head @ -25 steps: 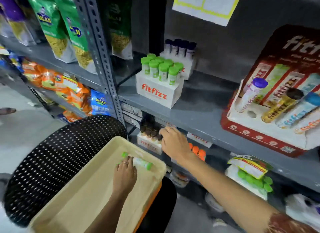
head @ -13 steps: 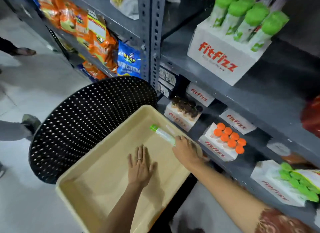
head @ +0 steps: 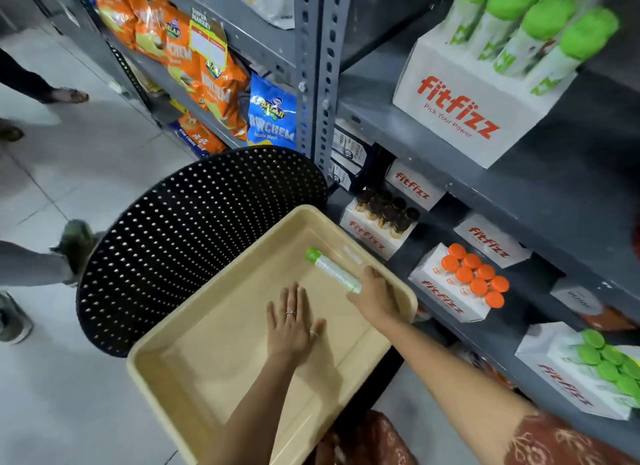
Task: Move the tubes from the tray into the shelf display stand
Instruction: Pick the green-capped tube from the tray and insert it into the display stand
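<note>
R hand (head: 375, 293) nearer: grip curled round near end of green-capped tube (head: 332, 270), apparently closed on it. Tube lies in tray (head: 214, 329) far corner, long axis running away-left from grip, cap at far end. L hand (head: 291, 326) flat, open, on tray floor beside.

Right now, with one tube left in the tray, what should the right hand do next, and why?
Probably close the right hand on the green-capped tube and lift it. It lies alone in the tray, its near end at that hand.
</note>
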Demonstrator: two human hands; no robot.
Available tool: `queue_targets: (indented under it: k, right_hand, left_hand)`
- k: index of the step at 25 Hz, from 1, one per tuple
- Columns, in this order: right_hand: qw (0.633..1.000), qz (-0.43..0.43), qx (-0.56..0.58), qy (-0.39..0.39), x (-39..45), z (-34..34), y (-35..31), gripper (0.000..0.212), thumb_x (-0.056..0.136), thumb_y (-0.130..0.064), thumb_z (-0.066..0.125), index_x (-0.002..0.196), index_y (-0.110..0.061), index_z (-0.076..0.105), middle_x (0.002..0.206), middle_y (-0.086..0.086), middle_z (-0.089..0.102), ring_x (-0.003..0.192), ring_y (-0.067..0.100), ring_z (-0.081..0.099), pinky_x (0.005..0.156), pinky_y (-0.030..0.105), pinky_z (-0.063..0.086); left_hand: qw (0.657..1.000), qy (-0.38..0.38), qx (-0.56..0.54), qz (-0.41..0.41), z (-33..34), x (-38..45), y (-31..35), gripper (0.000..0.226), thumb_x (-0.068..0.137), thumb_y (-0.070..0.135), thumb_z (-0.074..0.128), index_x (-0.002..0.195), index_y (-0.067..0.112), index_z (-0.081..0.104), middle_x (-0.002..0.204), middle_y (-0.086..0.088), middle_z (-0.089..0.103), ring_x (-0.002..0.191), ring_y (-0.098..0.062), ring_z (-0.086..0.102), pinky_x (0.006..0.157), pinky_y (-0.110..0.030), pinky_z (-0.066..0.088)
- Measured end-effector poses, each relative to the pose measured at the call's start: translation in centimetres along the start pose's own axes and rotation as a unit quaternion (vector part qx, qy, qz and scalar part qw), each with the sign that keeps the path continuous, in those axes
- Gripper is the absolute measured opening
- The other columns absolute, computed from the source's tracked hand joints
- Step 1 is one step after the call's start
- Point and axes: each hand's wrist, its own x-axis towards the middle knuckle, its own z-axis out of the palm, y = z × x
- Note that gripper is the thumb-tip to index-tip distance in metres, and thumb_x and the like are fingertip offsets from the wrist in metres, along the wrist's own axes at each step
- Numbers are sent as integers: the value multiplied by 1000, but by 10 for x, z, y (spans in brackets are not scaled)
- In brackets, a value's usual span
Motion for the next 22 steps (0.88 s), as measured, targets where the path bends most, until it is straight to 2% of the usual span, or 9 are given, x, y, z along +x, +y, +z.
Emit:
queue_targets:
  k: [3,6,9,11,14,17,19,20,22]
  right_hand:
    - [986,16,165,9,-3,-20,-4,31,80,-20,71,100,-9,50,104,13,63,101,32,59,72,31,42]
    - [977,-22,206,58,-13,-59,-8,30,79,-23,73,100,-9,59,104,12,65,100,29,59,70,25,37]
    - [976,-53,187,97,-32,-112,-4,31,76,-26,75,98,-7,64,102,14,68,97,30,60,69,27,40]
    - [974,-64,186,110,-46,-153,3,28,74,-24,76,94,-6,66,96,15,71,86,29,63,63,27,40]
    - [975,-78,172,114,-66,-218,19,24,69,-26,81,85,-15,67,88,15,73,74,29,68,59,28,47]
    - [969,-96,159,165,-92,-278,36,30,61,-30,84,85,-21,68,99,16,70,90,35,67,75,41,57]
    - [964,-113,136,200,-115,-314,49,23,63,-27,84,75,-22,64,91,13,69,92,36,65,78,47,56]
    - [961,-116,127,215,-127,-330,55,23,64,-26,83,71,-23,61,87,13,69,87,36,66,75,46,57]
    - [956,-112,134,237,-149,-359,70,23,67,-24,83,74,-19,61,80,15,72,63,31,67,56,34,58]
  left_hand:
    - [999,-24,0,-23,-11,-1,4,75,95,52,22,148,10,-11,155,-4,-21,142,-22,-18,115,-44,-6]
    - [1000,3,-6,-30,-32,-7,16,71,95,29,38,148,6,-3,158,-9,-10,144,-25,-8,117,-41,8]
    - [997,57,-35,-26,-57,-11,36,62,99,32,31,149,7,4,158,-8,-6,145,-22,-4,116,-38,13]
    - [995,87,-45,-7,-72,-11,56,59,100,33,29,149,8,8,158,-8,-4,145,-21,-1,116,-37,15]
    - [986,150,-42,53,-98,-9,100,56,100,31,30,148,6,15,158,-11,4,145,-22,8,114,-35,19]
    - [966,218,-31,135,-126,-11,155,55,94,30,29,135,-3,43,146,-21,36,133,-32,40,103,-45,38]
    - [956,235,-32,175,-146,-15,191,60,88,32,26,127,-4,52,136,-22,50,124,-35,50,97,-51,43]
    - [952,238,-29,192,-156,-19,208,60,87,33,26,126,-4,53,134,-22,51,123,-35,51,97,-51,43]
    - [938,257,-13,233,-174,-24,240,57,89,31,27,124,-4,55,130,-22,55,119,-34,55,93,-52,45]
